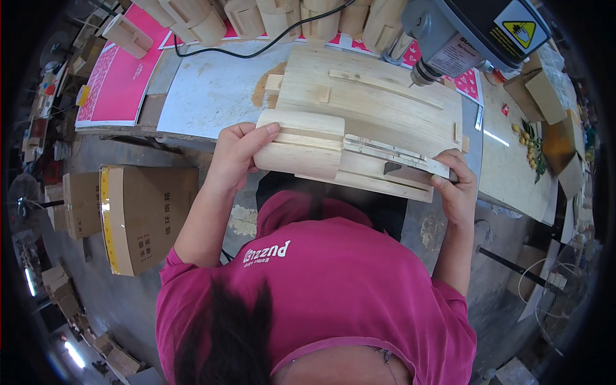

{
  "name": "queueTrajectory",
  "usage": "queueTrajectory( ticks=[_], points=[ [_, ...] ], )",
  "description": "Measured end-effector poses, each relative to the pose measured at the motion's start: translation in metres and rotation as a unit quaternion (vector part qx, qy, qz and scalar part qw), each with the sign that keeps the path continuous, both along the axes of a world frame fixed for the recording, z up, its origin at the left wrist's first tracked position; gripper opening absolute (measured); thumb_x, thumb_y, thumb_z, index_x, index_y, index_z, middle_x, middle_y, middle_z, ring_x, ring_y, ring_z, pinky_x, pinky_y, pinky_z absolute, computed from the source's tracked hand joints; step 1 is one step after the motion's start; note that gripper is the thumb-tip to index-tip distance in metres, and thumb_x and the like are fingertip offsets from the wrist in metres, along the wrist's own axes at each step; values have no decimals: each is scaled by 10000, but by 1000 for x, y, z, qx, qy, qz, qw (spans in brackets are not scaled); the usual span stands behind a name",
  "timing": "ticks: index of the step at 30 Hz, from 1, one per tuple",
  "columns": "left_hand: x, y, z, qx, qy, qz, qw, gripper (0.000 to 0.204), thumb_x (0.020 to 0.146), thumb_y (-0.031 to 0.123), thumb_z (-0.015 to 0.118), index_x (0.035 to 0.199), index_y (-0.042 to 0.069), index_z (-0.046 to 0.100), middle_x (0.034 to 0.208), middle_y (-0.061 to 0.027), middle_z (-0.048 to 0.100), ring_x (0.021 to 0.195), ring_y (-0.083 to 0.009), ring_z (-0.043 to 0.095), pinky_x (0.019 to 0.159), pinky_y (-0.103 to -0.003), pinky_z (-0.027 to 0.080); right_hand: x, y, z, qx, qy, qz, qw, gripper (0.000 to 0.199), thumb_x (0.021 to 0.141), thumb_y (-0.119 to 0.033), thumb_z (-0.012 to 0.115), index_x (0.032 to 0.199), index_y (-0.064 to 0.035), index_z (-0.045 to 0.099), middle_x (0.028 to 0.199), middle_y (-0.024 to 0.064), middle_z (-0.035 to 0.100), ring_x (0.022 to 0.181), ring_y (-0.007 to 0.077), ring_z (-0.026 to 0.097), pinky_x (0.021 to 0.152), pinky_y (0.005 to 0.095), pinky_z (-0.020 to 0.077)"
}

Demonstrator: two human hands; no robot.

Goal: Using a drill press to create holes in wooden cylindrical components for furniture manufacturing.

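Observation:
My left hand (235, 153) is closed round the left end of a pale wooden cylinder (300, 159), its thumb lying on top. A straight groove runs along the cylinder's upper side. From the cylinder's right end a narrow, light-coloured notched strip (396, 154) reaches to the right; whether it goes inside the cylinder I cannot tell. My right hand (459, 185) pinches the strip's far end between thumb and fingers. A dark flat piece (410, 172) shows just under the strip. Both things are held above the near part of a wooden board (378, 96) with thin battens on it.
A drill press head (449, 48) with its chuck (423, 74) overhangs the board's far right. Several wooden cylinders (279, 19) stand along the back, crossed by a black cable (256, 55). One cylinder (127, 36) rests on pink sheets (122, 90). Cardboard boxes (151, 218) stand at left.

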State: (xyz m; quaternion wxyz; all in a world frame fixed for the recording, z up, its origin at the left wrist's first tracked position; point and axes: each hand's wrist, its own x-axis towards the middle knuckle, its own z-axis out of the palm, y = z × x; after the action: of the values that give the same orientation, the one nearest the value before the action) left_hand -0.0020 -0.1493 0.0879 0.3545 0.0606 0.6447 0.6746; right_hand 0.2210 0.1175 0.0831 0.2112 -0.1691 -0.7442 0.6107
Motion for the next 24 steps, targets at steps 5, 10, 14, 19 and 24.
queueTrajectory(
  ticks=[5, 10, 14, 19, 24],
  points=[
    [5, 20, 0, -40, 7, -20, 999, 291, 769, 274, 679, 655, 35, 557, 522, 2, 503, 383, -38, 388, 344, -188, 259, 10, 5, 2, 39, -17, -3, 999, 263, 647, -61, 728, 890, -13, 640, 871, 29, 527, 842, 129, 503, 753, 234, 388],
    [19, 45, -20, 21, -70, -102, 992, 320, 810, 329, 634, 678, 47, 561, 534, 10, 500, 422, -36, 409, 382, -194, 296, 6, 2, -8, 46, -26, 10, 999, 258, 648, -46, 726, 889, -14, 641, 874, 28, 531, 847, 125, 505, 766, 227, 387],
    [21, 63, -33, 102, -73, -184, 975, 343, 844, 359, 590, 857, 16, 585, 688, -2, 537, 618, -53, 487, 564, -197, 394, 2, 10, -24, 17, -20, -37, 999, 236, 663, -14, 713, 888, -12, 641, 881, 29, 539, 855, 131, 506, 763, 228, 390],
    [24, 79, -64, 106, 204, -166, 959, 476, 763, 277, 688, 1104, -11, 522, 979, -90, 549, 883, -159, 529, 771, -268, 420, 0, 37, -34, 107, -14, -70, 992, 251, 668, -6, 709, 907, -11, 631, 878, 33, 544, 849, 135, 511, 757, 232, 396],
    [24, 108, -84, -23, 573, -158, 804, 702, 578, 264, 765, 1204, 87, 499, 1011, -111, 540, 953, -293, 492, 862, -396, 344, -10, 59, -39, 205, 1, -127, 970, 264, 678, -2, 700, 929, -10, 620, 869, 49, 559, 825, 145, 526, 727, 234, 405]
  ],
)
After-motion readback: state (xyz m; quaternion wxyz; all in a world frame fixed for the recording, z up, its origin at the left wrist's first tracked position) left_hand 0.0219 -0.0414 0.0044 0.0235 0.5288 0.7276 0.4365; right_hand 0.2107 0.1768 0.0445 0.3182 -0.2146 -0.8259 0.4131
